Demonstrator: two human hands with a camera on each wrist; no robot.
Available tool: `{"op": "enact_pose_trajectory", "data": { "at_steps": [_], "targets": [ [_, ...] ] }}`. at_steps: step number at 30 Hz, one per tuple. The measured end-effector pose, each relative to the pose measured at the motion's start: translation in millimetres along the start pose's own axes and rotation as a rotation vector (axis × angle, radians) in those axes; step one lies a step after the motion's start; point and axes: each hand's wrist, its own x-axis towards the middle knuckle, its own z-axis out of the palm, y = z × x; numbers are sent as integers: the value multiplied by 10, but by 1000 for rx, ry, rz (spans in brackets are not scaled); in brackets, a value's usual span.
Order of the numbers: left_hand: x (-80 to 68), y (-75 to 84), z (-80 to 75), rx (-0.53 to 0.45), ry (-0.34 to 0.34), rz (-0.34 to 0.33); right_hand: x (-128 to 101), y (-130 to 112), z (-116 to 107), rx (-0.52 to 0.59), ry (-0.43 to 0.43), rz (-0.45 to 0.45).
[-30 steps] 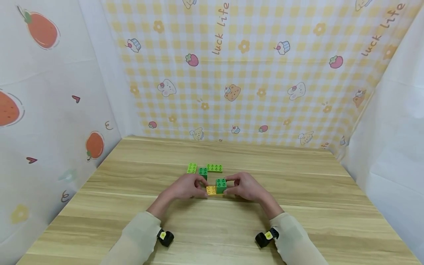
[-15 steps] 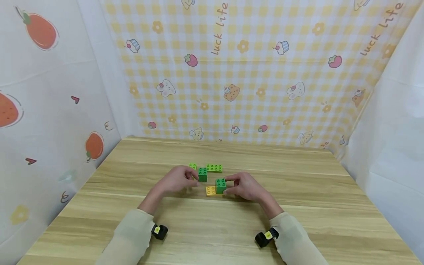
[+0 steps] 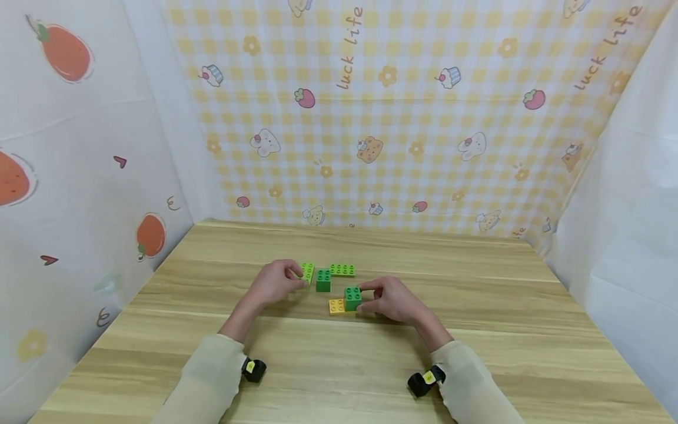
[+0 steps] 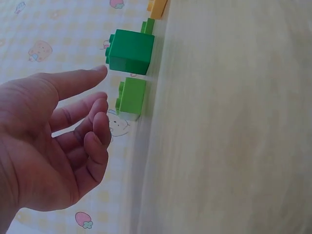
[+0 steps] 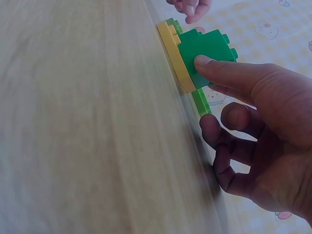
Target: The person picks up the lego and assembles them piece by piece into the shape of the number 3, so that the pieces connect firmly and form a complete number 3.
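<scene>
My right hand (image 3: pixel 394 298) pinches a dark green toy building brick (image 3: pixel 352 298) between thumb and fingers. That brick sits on the right part of a flat yellow brick (image 3: pixel 336 306), and the right wrist view shows my thumb against the green side. My left hand (image 3: pixel 275 281) is beside a flat lime-green brick (image 3: pixel 307 272); in the left wrist view its thumb and loosely bent fingers stand apart around nothing, close to that brick. A second dark green brick (image 3: pixel 323 281) stands alone between the hands.
Another flat lime-green brick (image 3: pixel 342 270) lies behind the lone dark green one. All of it rests on a wood-grain table (image 3: pixel 339 365). A checked cloth backdrop (image 3: pixel 371 118) hangs behind, with white cloth at both sides.
My left hand has left the yellow brick and moved back and to the left, past the lone dark green brick to the lime-green one. The right hand keeps its hold in place.
</scene>
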Motion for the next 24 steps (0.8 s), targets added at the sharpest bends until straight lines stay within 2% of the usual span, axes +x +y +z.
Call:
{"op": "enact_pose_trajectory", "data": {
  "at_steps": [6,11,24],
  "targets": [
    [27,-15,22,38,56,-69,-3,9,6,-1,8,-13],
    [66,-20,62,68,47,-115,-1,16,13,-5,12,-14],
    [105,-6,89,103,34,-141,-1,14,12,2,9,-2]
  ]
}}
